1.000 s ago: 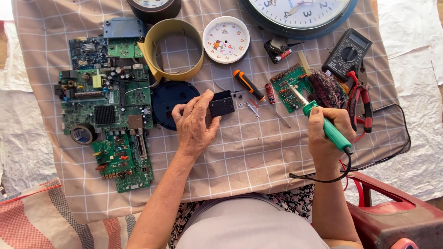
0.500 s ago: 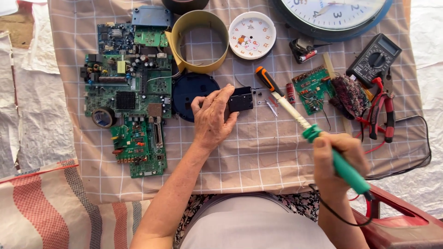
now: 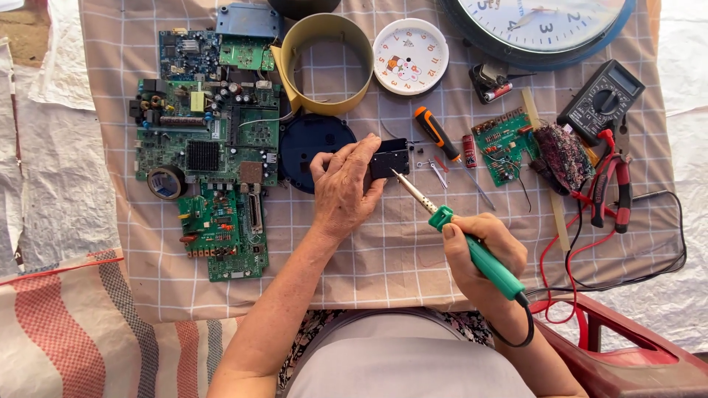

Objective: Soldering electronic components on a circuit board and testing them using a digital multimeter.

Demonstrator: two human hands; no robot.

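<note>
My left hand (image 3: 343, 188) rests on the checked cloth (image 3: 413, 250) and pinches a small black box-shaped part (image 3: 389, 159) between thumb and fingers. My right hand (image 3: 483, 254) grips a green-handled soldering iron (image 3: 472, 247). Its metal tip points up and left and ends right beside the lower right corner of the black part. A dark round disc (image 3: 306, 144) lies just left of my left hand, partly covered by it.
Several green circuit boards (image 3: 210, 158) lie at the left. A yellow band (image 3: 324, 63), a small white clock face (image 3: 410, 56) and a big wall clock (image 3: 538, 22) sit at the back. An orange screwdriver (image 3: 436, 133), small board (image 3: 505, 144), multimeter (image 3: 601, 99) and red pliers (image 3: 612, 184) lie right.
My right hand has swung the soldering iron from the small board at the right down and leftward, bringing its tip to the black part. My left hand has kept its hold.
</note>
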